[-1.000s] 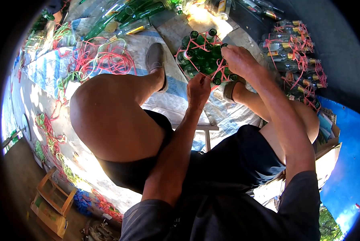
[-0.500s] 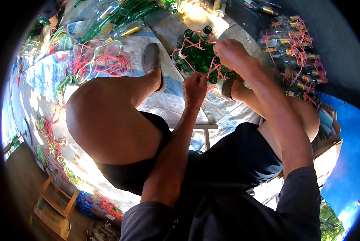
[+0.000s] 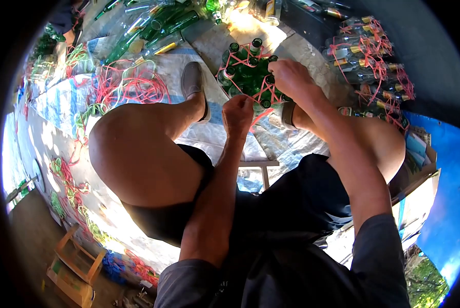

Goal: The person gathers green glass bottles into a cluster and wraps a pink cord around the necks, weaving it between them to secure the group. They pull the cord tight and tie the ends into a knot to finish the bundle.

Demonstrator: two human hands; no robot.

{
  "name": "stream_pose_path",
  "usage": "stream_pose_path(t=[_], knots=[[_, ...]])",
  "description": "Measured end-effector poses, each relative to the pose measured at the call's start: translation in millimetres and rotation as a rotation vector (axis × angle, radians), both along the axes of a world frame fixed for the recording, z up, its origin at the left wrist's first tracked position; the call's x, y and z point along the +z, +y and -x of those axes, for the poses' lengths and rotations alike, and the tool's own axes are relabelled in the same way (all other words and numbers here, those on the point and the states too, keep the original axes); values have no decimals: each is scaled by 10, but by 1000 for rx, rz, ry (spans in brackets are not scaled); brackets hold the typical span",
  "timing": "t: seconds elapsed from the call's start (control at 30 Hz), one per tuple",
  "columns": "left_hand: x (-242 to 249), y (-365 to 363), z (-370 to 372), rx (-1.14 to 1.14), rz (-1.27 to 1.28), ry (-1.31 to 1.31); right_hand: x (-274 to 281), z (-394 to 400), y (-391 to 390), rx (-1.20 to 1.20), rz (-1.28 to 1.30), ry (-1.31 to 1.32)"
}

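Observation:
A bundle of upright green glass bottles [image 3: 246, 82] stands on the ground between my feet, with pink plastic string [image 3: 267, 92] crisscrossed around the bottle necks. My left hand [image 3: 237, 114] is closed at the near side of the bundle, pinching the string. On the right side, my right hand [image 3: 292, 78] is closed beside the bottle mouths, fingers on the string there; its fingertips are partly hidden. A loose pink tail of string hangs at the near edge of the bundle.
Loose green bottles [image 3: 161, 23] lie at the back left, near a tangle of pink and green string [image 3: 130, 84]. At right lie tied clear bottles [image 3: 366, 56]. A wooden frame [image 3: 76, 256] stands lower left. Another person's leg [image 3: 69, 37] shows at the far left.
My left hand has moved a little left and down, slightly away from the bundle. My right hand stays by the bottle mouths. The view has shifted slightly.

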State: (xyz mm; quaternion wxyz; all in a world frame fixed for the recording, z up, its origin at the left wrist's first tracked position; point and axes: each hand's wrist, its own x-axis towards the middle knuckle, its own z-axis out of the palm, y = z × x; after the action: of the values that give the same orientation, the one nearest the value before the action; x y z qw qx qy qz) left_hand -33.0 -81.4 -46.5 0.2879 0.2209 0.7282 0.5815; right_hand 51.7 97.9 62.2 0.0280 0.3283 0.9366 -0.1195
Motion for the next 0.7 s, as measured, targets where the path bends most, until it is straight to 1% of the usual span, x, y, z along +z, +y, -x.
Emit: stream_pose_path(t=[0.1,0.2,0.27,0.33,0.37,0.47,0.57,0.7], knots=[[-13,-1,31,4,0,11,23,-89,-221,-125,-26,219],[29,16,44,-6,45,22,26,-138,-366,-68,-34,207],[85,2,63,-15,123,42,-89,-178,-403,110,-159,145],[133,9,82,-8,113,62,-102,-195,-467,79,-177,206],[132,-16,76,-3,114,68,-111,-185,-462,82,-154,197],[134,-13,87,-6,100,33,-137,-184,-424,86,-61,298],[167,-23,95,-9,101,52,-189,-165,-404,95,-41,316],[212,-20,130,-39,152,54,-185,-155,-433,96,-56,277]])
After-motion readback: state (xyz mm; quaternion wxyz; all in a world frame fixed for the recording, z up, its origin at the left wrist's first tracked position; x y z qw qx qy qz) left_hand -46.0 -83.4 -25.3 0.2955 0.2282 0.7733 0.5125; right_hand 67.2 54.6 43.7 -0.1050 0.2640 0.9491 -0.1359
